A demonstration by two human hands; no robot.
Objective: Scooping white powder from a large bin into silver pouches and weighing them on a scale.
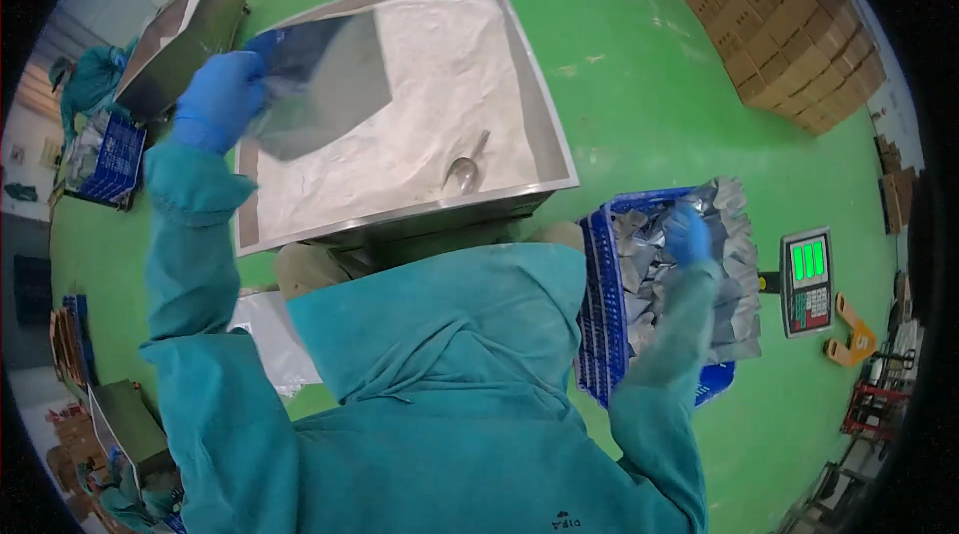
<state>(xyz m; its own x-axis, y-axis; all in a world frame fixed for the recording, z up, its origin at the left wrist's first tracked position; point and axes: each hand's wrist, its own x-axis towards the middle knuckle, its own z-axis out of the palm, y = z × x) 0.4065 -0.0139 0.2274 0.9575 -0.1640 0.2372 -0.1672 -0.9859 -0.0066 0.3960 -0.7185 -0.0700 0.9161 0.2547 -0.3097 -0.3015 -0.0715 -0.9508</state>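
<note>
My left hand [222, 94], in a blue glove, is closed on one edge of a flat, greyish see-through bag [335, 84], blurred by motion. The bag hangs over a steel tub [547, 124] that holds white powder [440, 44]. A metal scoop [465, 172] lies in the powder near the tub's near right corner. To the right, my right hand [687, 234], also blue-gloved, is over silver pouches [734, 264] packed in a blue crate [602, 309]. Motion smears its fingers, and whether it grips a pouch is hidden.
Right of the crate stands a scale display [806, 282] with green digits, beside a yellow pallet-jack part [851, 332]. Stacked cartons [769, 24] line the far right. White bags [275, 339] lie left of my lap. Another person [95, 79] works at a second steel tub [180, 39].
</note>
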